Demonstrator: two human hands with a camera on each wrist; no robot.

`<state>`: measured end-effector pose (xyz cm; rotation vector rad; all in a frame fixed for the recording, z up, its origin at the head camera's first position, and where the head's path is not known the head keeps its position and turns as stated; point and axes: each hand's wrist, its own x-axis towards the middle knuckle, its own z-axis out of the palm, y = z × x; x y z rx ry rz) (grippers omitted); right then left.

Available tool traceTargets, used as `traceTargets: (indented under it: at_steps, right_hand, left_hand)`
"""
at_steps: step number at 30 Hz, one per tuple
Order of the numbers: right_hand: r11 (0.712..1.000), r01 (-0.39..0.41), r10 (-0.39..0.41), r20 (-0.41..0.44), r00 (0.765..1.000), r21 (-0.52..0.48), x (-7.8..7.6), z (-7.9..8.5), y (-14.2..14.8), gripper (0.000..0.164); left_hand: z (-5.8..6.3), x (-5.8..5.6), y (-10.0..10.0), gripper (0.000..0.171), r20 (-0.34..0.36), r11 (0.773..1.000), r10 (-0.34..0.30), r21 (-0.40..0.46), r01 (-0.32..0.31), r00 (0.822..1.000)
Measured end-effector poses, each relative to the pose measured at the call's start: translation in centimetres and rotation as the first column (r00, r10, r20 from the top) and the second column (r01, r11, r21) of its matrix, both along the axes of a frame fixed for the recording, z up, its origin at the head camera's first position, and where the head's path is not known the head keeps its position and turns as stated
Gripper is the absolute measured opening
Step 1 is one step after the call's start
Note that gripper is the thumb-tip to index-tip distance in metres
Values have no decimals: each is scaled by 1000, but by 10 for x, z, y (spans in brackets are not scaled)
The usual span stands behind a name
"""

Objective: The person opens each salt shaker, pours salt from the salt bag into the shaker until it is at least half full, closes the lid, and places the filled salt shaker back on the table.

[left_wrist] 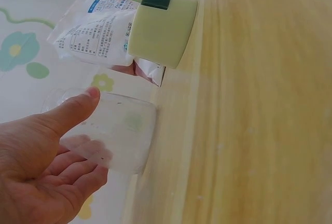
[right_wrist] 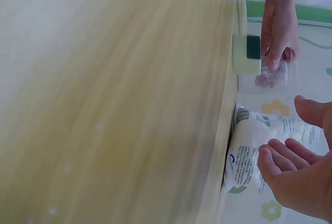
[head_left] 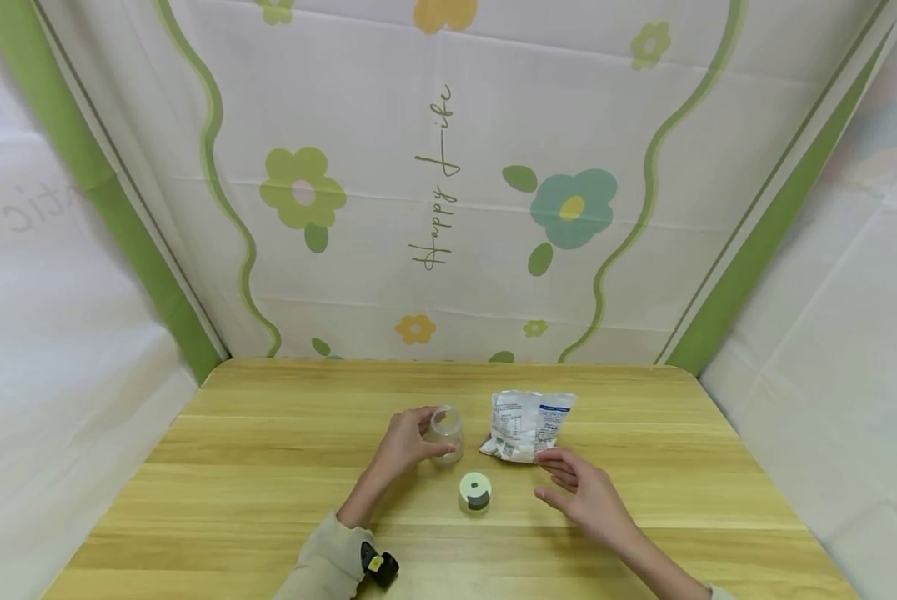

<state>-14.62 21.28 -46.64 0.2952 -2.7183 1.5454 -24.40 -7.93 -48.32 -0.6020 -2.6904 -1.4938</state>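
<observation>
My left hand (head_left: 409, 440) grips a clear, open-topped jar (head_left: 446, 433), thumb on one side and fingers on the other. In the left wrist view the jar (left_wrist: 119, 130) stands upright on the table with nothing visible inside. My right hand (head_left: 587, 496) is relaxed, its fingertips right at the lower edge of a white printed bag (head_left: 519, 425). In the right wrist view the fingers (right_wrist: 282, 159) overlap the bag (right_wrist: 249, 146) without curling round it. Between the hands, nearer the person, sits a pale green cylindrical lid (head_left: 474, 487) with a dark green patch.
The wooden table (head_left: 268, 500) runs back to a flower-printed cloth (head_left: 441, 208). White cloth walls rise on the left (head_left: 58, 350) and right (head_left: 839, 350). A black band with a yellow mark (head_left: 379, 564) is at the left sleeve.
</observation>
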Motion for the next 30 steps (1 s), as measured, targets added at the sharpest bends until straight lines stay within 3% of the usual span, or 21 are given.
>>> traceTargets:
  at_steps: [25, 30]
  right_hand:
    - [984, 128, -128, 6, 992, -126, -18, -5, 36, 49]
    - [983, 148, -146, 20, 989, -107, -25, -4, 40, 53]
  left_hand:
    - [2, 0, 0, 64, 3, 1000, -14, 18, 14, 1000]
    - [2, 0, -1, 64, 1, 1000, -16, 15, 16, 1000]
